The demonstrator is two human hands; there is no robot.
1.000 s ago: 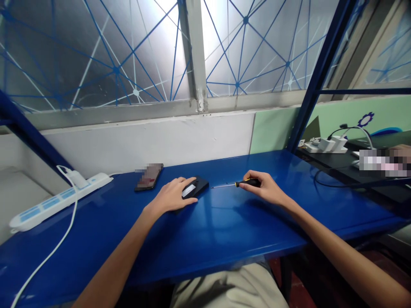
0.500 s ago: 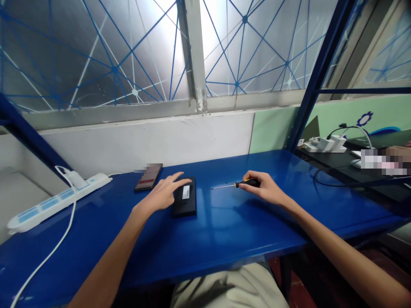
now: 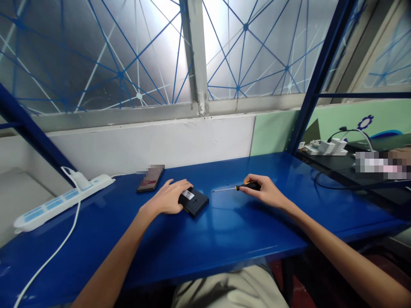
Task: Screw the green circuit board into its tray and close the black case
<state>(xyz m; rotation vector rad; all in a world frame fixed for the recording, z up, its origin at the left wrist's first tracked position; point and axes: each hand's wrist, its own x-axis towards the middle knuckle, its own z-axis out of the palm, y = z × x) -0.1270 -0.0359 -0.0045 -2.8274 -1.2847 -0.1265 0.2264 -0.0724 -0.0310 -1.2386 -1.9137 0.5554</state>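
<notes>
Blue bench (image 3: 224, 239), left hand (image 3: 167, 197) on black device (image 3: 193, 202)

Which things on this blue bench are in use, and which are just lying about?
In use: black box under the left hand; screwdriver in the right hand.
Lying about: phone, power strip with its white cable, chargers on the neighbouring desk.

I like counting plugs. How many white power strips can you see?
2. One white power strip lies at the left end of the blue table, with a charger plugged in. Another power strip sits far right on the next desk. More may be hidden.
</notes>
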